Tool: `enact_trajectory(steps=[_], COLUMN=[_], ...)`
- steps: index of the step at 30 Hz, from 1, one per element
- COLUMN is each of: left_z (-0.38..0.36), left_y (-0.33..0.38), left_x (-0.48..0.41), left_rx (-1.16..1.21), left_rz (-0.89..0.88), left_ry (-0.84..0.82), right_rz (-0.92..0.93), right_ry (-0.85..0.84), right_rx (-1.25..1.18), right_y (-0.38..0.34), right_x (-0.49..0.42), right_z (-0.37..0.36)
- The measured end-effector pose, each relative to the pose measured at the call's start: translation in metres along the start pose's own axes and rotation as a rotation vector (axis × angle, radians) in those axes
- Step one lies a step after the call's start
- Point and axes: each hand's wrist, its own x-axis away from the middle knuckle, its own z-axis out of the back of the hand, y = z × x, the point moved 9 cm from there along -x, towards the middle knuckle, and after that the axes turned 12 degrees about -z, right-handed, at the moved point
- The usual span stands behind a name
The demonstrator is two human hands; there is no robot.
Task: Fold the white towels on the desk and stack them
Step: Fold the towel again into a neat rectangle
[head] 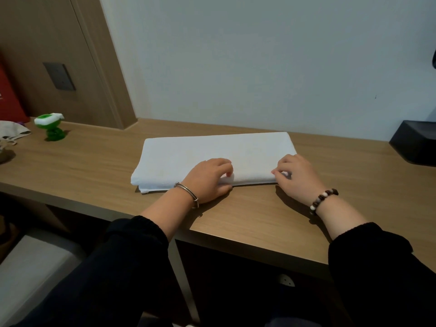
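Note:
A white towel (212, 154), folded into a long flat rectangle of a few layers, lies in the middle of the wooden desk (94, 156). My left hand (207, 179) grips the towel's near edge, fingers curled over the top and thumb under it. My right hand (297, 177) pinches the near right corner of the same towel between thumb and fingertips. A lower layer sticks out a little at the near left corner.
A green and white toy (50, 126) stands at the desk's far left beside some beige cloth (11, 133). A black box (415, 145) sits at the far right against the wall. A grey seat (30, 274) is below the desk's left edge.

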Motion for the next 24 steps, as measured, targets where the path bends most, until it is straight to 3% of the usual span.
enact_trajectory(steps=[5,9,13,19,24], left_z=[0.005,0.011,0.014,0.003,0.005], left_y=[-0.007,-0.013,-0.022,-0.042,-0.050], left_x=[-0.004,-0.010,-0.013,-0.003,0.008], left_rx=[-0.070,-0.119,-0.056,-0.167,-0.190], left_rz=[0.134,0.233,0.392,0.518,0.525], left_ry=[-0.011,0.032,0.136,0.022,0.037], right_rz=[-0.363,-0.675,-0.733,-0.789,-0.792], right_ry=[0.265,-0.008,-0.176,-0.425,-0.552], right_rx=[-0.315,-0.587,-0.598,-0.618,-0.978], right_y=[0.039,0.064,0.057,0.044,0.026], right_x=[-0.009,-0.030,-0.043,-0.053,-0.049], right_z=[0.017,-0.012,-0.017,-0.032,-0.048])
